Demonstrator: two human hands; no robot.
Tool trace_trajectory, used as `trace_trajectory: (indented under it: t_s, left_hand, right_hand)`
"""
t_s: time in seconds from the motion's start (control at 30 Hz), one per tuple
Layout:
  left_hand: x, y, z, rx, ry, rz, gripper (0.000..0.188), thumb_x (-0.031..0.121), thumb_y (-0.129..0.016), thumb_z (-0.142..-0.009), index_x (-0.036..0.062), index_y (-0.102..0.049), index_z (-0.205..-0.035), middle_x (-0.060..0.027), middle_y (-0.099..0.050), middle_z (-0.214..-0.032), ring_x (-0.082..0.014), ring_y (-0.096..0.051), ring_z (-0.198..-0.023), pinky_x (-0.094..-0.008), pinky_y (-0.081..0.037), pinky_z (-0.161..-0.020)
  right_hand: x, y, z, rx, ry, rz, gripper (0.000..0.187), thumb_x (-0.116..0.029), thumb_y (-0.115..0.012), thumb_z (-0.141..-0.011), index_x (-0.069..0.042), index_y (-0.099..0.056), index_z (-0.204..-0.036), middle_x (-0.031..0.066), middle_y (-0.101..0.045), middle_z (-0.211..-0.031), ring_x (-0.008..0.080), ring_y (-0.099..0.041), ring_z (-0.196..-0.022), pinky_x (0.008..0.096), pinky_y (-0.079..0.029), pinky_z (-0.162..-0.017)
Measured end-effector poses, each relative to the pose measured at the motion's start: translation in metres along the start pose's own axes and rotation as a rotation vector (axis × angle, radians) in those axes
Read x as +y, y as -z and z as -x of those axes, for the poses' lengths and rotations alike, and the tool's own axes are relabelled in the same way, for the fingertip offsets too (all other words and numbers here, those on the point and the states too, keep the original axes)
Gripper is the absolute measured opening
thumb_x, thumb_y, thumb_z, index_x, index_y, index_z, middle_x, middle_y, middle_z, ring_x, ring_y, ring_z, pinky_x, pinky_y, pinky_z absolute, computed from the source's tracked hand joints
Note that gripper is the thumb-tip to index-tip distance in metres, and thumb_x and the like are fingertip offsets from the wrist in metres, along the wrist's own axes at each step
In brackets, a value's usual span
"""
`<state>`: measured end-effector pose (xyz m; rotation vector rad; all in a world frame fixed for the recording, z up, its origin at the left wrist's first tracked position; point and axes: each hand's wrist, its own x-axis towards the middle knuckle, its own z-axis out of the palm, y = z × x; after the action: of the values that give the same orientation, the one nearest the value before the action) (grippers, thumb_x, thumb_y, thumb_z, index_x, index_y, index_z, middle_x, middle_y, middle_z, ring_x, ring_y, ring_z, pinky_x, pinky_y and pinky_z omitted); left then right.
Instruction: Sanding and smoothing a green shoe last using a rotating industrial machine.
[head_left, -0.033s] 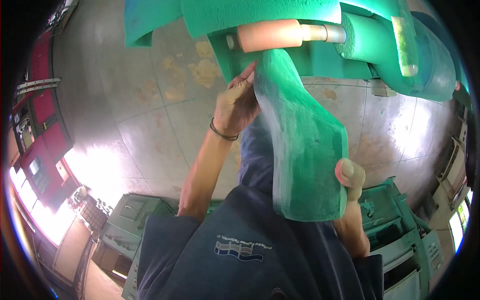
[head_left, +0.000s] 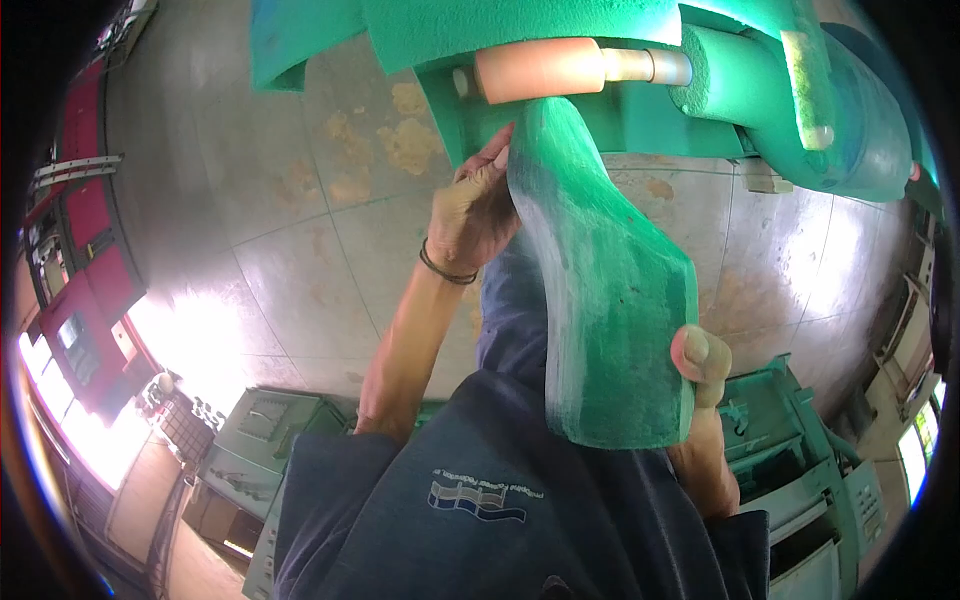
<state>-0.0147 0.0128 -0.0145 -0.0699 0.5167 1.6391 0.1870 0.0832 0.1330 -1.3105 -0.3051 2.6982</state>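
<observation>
Small line of pale lettering (head_left: 490, 482) on dark blue shirt (head_left: 385, 525), wavy grey-and-blue emblem (head_left: 477, 502) below it

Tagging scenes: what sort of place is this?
Probably a workshop: a green machine with an orange roller, a green workpiece held close to it, and more green equipment at lower left.

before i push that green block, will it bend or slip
The green block is probably stiff, showing no sag between the left hand and right hand. Its whitish, scuffed side may feel dusty and slightly slippery.
</observation>
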Motion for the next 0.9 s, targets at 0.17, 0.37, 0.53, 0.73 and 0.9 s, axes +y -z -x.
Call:
trace_trajectory:
  t_s: [0.17,0.37,0.53,0.73,0.9]
  left_hand:
    - [0.0,-0.009,0.012,0.003,-0.041,-0.071,0.054,0.019,-0.059,-0.099,-0.0025,-0.039,-0.145,-0.0114,-0.055,-0.135,-0.0211,-0.057,-0.121,-0.0344,-0.049,-0.103]
    - [0.001,-0.007,0.005,0.057,-0.014,-0.234,0.057,0.025,-0.058,-0.101,-0.0029,-0.038,-0.146,-0.0092,-0.054,-0.138,-0.0188,-0.055,-0.123,-0.0339,-0.045,-0.104]
    - [0.008,0.02,-0.025,0.087,-0.077,-0.323,0.055,0.03,-0.052,-0.103,-0.0014,-0.04,-0.146,-0.0063,-0.054,-0.139,-0.0183,-0.052,-0.123,-0.037,-0.041,-0.106]
    - [0.01,0.001,-0.013,0.082,-0.057,-0.331,0.057,0.028,-0.056,-0.102,-0.0033,-0.039,-0.146,-0.0079,-0.05,-0.143,-0.019,-0.051,-0.125,-0.0377,-0.04,-0.107]
    - [0.008,-0.021,0.01,0.132,-0.04,-0.395,0.059,0.026,-0.058,-0.101,-0.005,-0.037,-0.147,-0.0102,-0.049,-0.143,-0.0183,-0.051,-0.125,-0.0364,-0.042,-0.105]
  right_hand:
    - [0.005,0.006,0.017,0.009,-0.048,-0.047,0.085,-0.032,-0.076,-0.076,0.007,-0.04,-0.142,0.0244,-0.054,-0.134,0.0361,-0.06,-0.118,0.0507,-0.052,-0.101]
    - [0.03,0.057,-0.018,-0.405,0.108,-0.554,0.085,-0.044,-0.072,-0.08,0.007,-0.041,-0.14,0.0263,-0.059,-0.126,0.0393,-0.066,-0.105,0.0544,-0.058,-0.089]
    - [0.011,0.012,-0.063,-0.084,0.153,-0.318,0.091,-0.06,-0.063,-0.08,0.008,-0.044,-0.136,0.0298,-0.062,-0.116,0.042,-0.07,-0.082,0.0575,-0.06,-0.061]
    - [0.009,0.021,-0.041,-0.239,0.08,-0.373,0.089,-0.059,-0.064,-0.08,0.007,-0.043,-0.137,0.0282,-0.06,-0.116,0.0387,-0.067,-0.092,0.052,-0.059,-0.073]
    - [0.024,0.026,-0.012,-0.228,0.057,-0.329,0.084,-0.051,-0.066,-0.083,0.007,-0.042,-0.137,0.0224,-0.059,-0.121,0.0306,-0.065,-0.102,0.0411,-0.058,-0.085]
